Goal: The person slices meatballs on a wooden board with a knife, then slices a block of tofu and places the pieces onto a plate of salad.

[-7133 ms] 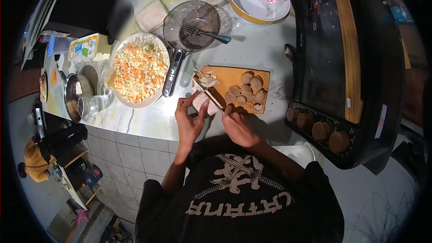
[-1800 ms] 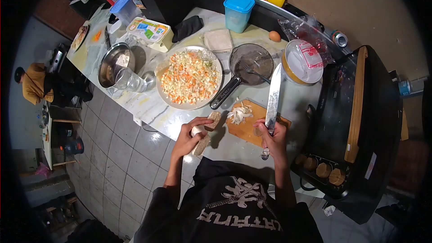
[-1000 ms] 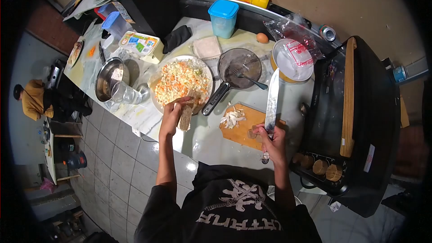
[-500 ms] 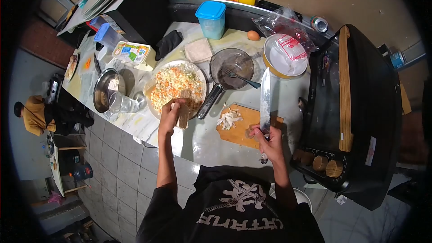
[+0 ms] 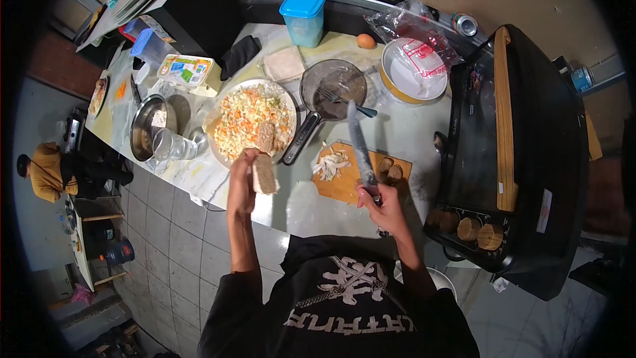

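Note:
My left hand [image 5: 244,182] is closed around a flat brown slab with a pale edge [image 5: 265,179], at the near edge of a white plate [image 5: 291,149]. Another brown piece [image 5: 266,138] shows just beyond the fingers, over the plate's shredded white and orange food [image 5: 248,116]. My right hand [image 5: 384,209] grips the handle of a large kitchen knife [image 5: 362,152], its blade pointing up and away over a wooden cutting board [image 5: 334,189]. On the board lie pale sliced pieces [image 5: 331,164], left of the blade, and small brown chunks [image 5: 394,172], right of it.
A dark frying pan [image 5: 334,79] with a fork [image 5: 348,103] in it sits beyond the board. A white bowl [image 5: 396,93], an egg [image 5: 366,41] and a blue-lidded container [image 5: 303,23] stand behind. A black oven [image 5: 474,159] borders the right; a person [image 5: 50,172] is far left.
The knife's tip has swung left and its blade is tilted. Brown chunks now show on the board, while a brown piece was by my right fingers before. The left-hand slab has turned.

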Motion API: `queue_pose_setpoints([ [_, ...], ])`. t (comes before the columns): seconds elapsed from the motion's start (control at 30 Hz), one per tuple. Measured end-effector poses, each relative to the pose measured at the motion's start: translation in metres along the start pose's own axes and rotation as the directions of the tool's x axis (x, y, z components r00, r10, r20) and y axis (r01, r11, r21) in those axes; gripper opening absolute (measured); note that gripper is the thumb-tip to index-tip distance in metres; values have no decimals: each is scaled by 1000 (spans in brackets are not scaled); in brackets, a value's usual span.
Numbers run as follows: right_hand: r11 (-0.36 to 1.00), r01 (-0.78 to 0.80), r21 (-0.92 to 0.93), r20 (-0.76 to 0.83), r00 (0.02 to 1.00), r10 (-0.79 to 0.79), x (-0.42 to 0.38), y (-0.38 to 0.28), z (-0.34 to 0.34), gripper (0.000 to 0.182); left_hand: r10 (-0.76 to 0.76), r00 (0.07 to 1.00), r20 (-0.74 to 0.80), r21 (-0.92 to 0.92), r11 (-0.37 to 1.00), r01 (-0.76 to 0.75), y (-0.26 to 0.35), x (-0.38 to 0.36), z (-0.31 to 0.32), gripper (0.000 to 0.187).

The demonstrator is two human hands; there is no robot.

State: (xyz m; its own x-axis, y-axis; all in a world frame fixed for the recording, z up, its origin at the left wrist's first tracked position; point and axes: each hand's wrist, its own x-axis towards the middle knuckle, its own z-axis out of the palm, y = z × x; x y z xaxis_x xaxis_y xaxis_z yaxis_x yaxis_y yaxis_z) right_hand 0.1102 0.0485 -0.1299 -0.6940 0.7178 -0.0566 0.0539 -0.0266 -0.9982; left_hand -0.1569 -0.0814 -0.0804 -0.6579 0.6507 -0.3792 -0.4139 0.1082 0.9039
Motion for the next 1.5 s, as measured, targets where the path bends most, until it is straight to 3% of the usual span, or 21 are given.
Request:
queue_pose_setpoints([
  [0.03,1000,-3,-4,-1,1000,3,-3,2,-1,16,-16,1000,8,-53,998,16,-13,-3,5,24],
  [0.1,978,-79,-194,86,992,97,-11,5,-3,19,-62,995,82,37,998,59,-34,-17,15,32],
  [0.13,970,-139,-198,93,983,160,-16,2,-3,21,-88,989,118,14,996,87,-51,-22,16,32],
  [0.23,930,-94,-356,100,985,139,-30,1,-4,23,-243,958,155,-61,965,254,-70,-44,31,26],
  [0.3,927,-116,-357,109,980,164,-38,1,-3,23,-282,951,126,-66,954,291,-79,-51,41,31],
  [0.33,889,-66,-452,101,987,125,-41,1,-2,23,-285,950,125,-70,953,295,-81,-52,46,31],
  [0.37,840,-18,-543,98,992,84,-44,1,-1,23,-231,965,127,1,973,233,-83,-53,51,32],
  [0.47,824,-58,-564,97,986,136,-47,7,3,18,-45,993,111,216,976,20,-92,-52,61,37],
  [0.5,814,-48,-579,94,988,125,-47,8,5,16,-44,993,106,213,977,20,-98,-49,62,37],
  [0.57,823,-13,-568,78,995,70,-49,7,10,16,131,989,69,247,958,-144,-108,-45,63,38],
  [0.7,835,11,-551,118,991,65,-44,8,14,13,224,975,-7,425,883,-200,-101,-48,69,34],
  [0.83,844,24,-537,100,994,35,-45,12,22,14,188,982,-6,587,796,-149,-93,-49,65,33],
  [0.9,833,67,-549,124,992,1,-41,8,24,13,336,940,52,639,713,-290,-100,-47,61,33],
  [0.97,822,111,-559,153,988,-30,-41,2,24,14,337,939,73,624,719,-306,-103,-47,58,33],
  [1.03,713,181,-677,197,979,-62,-42,-2,24,16,340,935,95,607,725,-326,-108,-45,56,33],
  [1.13,682,183,-708,233,972,-20,-42,-5,23,18,262,959,104,538,796,-276,-113,-47,53,34],
  [1.2,706,155,-691,241,970,23,-39,-8,23,19,171,981,93,436,879,-195,-112,-50,55,37],
  [1.4,685,152,-713,281,956,81,-36,-5,23,20,101,991,86,330,936,-124,-106,-58,63,36],
  [1.5,641,144,-754,292,947,131,-33,-11,21,16,116,987,107,438,886,-151,-100,-63,64,33],
])
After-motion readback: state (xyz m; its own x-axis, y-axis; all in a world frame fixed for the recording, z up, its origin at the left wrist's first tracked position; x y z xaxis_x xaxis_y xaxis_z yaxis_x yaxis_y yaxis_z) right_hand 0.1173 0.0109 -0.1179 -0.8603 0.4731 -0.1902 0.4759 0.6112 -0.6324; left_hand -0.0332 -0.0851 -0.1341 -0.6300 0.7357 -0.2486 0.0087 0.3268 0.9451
